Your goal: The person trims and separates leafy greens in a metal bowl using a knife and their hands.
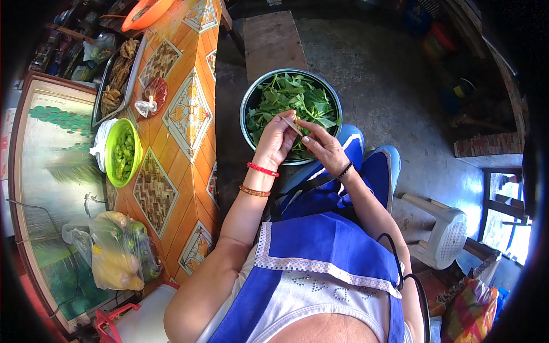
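A wide metal basin point(252, 136) filled with loose leafy greens point(286, 94) stands in front of my knees. Both hands meet above its near side. My left hand point(275, 139), with a red bead bracelet at the wrist, is closed, its fingertips pinched together. My right hand point(325, 148), with a dark bead bracelet, is also closed, thumb and forefinger meeting close to the left fingertips. Between them shows a thin pale strip point(293, 126), which could be a stem or a small blade; I cannot tell which. Some greens lie just under the fingers.
On the patterned table point(191, 114) to the left are a green bowl of green peppers point(123, 152), a knotted bag of red stuff point(151, 98), a dark tray point(118, 80), an orange basin point(147, 14) and a bag of produce point(117, 251). A white plastic stool point(443, 231) stands at right.
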`<state>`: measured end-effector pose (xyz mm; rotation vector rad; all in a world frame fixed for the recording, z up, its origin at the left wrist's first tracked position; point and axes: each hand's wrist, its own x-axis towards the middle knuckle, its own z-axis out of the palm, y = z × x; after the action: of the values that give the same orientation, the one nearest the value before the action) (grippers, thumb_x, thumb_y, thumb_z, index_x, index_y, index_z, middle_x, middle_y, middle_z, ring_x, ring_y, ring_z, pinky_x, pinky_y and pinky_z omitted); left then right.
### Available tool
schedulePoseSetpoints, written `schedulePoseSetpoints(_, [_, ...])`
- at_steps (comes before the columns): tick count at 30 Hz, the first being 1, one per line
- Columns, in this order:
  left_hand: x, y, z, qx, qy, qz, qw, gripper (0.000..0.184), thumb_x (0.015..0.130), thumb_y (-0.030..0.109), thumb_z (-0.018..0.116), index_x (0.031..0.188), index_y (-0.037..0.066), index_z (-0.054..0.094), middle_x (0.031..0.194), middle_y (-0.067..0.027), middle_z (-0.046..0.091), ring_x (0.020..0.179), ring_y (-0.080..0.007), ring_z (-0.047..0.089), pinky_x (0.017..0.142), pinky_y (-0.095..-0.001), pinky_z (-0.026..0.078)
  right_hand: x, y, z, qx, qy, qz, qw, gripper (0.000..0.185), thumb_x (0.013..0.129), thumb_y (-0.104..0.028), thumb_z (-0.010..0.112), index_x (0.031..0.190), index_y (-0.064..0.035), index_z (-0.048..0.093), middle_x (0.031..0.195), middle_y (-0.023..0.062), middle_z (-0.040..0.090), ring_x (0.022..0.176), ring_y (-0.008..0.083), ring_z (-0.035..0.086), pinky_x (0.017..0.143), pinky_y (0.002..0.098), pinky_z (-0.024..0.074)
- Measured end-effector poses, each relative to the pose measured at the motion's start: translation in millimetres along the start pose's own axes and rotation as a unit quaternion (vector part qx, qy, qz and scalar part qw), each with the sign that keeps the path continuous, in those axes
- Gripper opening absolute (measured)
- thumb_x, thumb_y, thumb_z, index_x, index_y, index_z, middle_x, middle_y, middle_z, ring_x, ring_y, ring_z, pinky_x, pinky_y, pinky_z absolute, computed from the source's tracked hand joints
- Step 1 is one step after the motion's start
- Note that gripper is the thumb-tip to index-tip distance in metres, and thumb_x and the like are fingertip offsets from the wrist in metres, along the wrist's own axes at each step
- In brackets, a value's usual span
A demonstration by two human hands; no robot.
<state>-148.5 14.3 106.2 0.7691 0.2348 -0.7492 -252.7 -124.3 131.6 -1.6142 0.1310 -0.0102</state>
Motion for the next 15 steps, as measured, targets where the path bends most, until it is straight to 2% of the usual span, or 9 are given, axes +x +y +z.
schedulePoseSetpoints(8, [-0.3,-1.8,-2.8,-0.019,-0.016,-0.014,1.0,0.016,0.09,0.009,0.065,0.103,0.004,0.058,0.092,-0.0032,0.062,0.084,-0.0121,0.062,0.077,-0.0237,0.053,1.3,7.2,0.7,-0.001,0.007,-0.013,1.0,0.037,0.095,-0.017,0.059,0.131,-0.0118,0.055,0.077,-0.0015,0.05,0.074,0.0071,0.048,0.07,0.024,0.0432])
schedulePoseSetpoints(11, [-4.9,-0.1,4.5,-0.004,0.001,-0.005,1.0,0.017,0.091,0.009,0.063,0.106,0.006,0.055,0.09,-0.0021,0.061,0.078,-0.0092,0.061,0.073,-0.0214,0.052,0.5,7.0,0.8,0.0,-0.003,-0.004,1.0,0.036,0.095,-0.016,0.059,0.13,-0.0116,0.055,0.08,-0.0006,0.054,0.075,0.0074,0.049,0.071,0.0246,0.0439])
schedulePoseSetpoints(15, [-2.4,-3.7,-2.0,-0.005,-0.009,0.001,1.0,0.017,0.091,0.008,0.063,0.106,0.006,0.055,0.092,-0.0029,0.061,0.08,-0.0091,0.061,0.075,-0.0209,0.053,1.4,5.8,4.0,-0.001,0.009,-0.021,1.0,0.035,0.094,-0.016,0.06,0.129,-0.0112,0.056,0.084,0.0002,0.059,0.077,0.0076,0.051,0.072,0.0256,0.0443])
